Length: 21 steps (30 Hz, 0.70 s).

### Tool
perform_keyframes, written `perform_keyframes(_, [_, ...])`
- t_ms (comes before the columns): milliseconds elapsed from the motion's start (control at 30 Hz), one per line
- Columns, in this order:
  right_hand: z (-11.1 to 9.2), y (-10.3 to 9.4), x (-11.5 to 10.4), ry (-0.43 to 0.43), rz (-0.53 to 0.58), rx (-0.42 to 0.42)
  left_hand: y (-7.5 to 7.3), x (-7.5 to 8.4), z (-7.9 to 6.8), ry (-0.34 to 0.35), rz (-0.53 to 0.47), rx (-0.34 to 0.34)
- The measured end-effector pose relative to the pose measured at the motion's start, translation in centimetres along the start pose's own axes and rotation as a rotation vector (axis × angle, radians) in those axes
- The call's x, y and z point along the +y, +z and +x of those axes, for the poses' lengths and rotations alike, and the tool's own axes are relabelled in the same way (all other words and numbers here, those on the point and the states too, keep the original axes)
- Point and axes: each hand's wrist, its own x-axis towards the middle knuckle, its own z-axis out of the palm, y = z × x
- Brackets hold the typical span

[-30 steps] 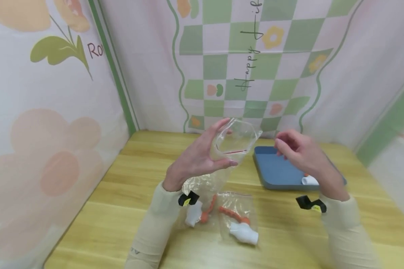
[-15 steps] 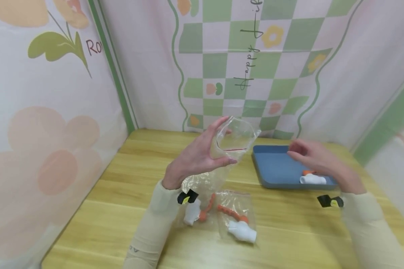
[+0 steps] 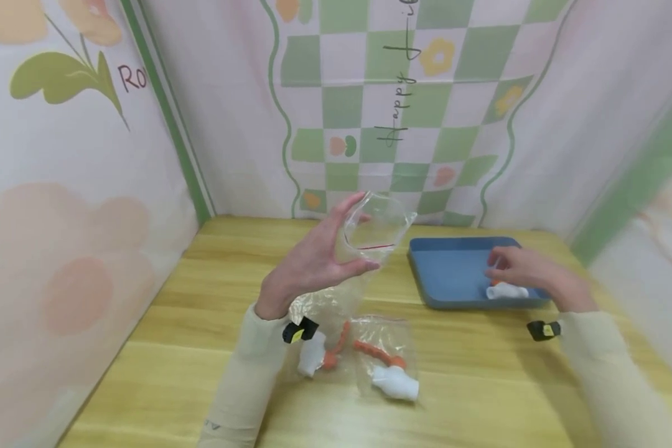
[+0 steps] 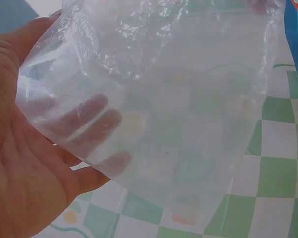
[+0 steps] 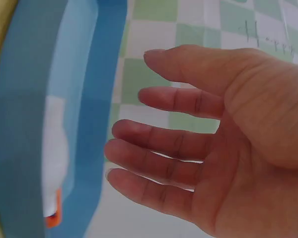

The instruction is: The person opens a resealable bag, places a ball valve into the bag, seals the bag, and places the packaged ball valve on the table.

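My left hand [image 3: 313, 255] holds a clear zip bag [image 3: 386, 218] with its mouth spread wide toward the top, a red line showing along the edge. In the left wrist view the fingers show through the film of this bag [image 4: 188, 124]. My right hand [image 3: 523, 269] hovers over the blue tray [image 3: 445, 274], fingers apart and holding nothing. Just below it lies a white plastic ball valve [image 3: 506, 291] with an orange handle, partly covered by the hand in the head view. In the right wrist view the valve [image 5: 54, 153] shows past the tray wall, left of the fingertips.
Two more white valves with orange handles lie in clear bags on the wooden table, one bagged valve [image 3: 394, 382] nearer the middle and another bagged valve [image 3: 312, 354] beside the left wrist. A patterned curtain [image 3: 235, 124] stands behind the table.
My right hand has moved right and then down toward the valve in the tray. The left hand keeps the bag spread in nearly the same place; the head view has shifted slightly.
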Motion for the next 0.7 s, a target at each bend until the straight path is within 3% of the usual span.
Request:
perform_keyframes(333, [0.2, 1.4, 2.6, 0.003, -0.005, -0.047, -0.2, 0.0, -0.1, 0.024, 0.023, 0.005])
perform_keyframes(700, [0.4, 2.2, 3.3, 0.025, 0.017, -0.136, -0.2, -0.1, -0.1, 0.033, 0.026, -0.003])
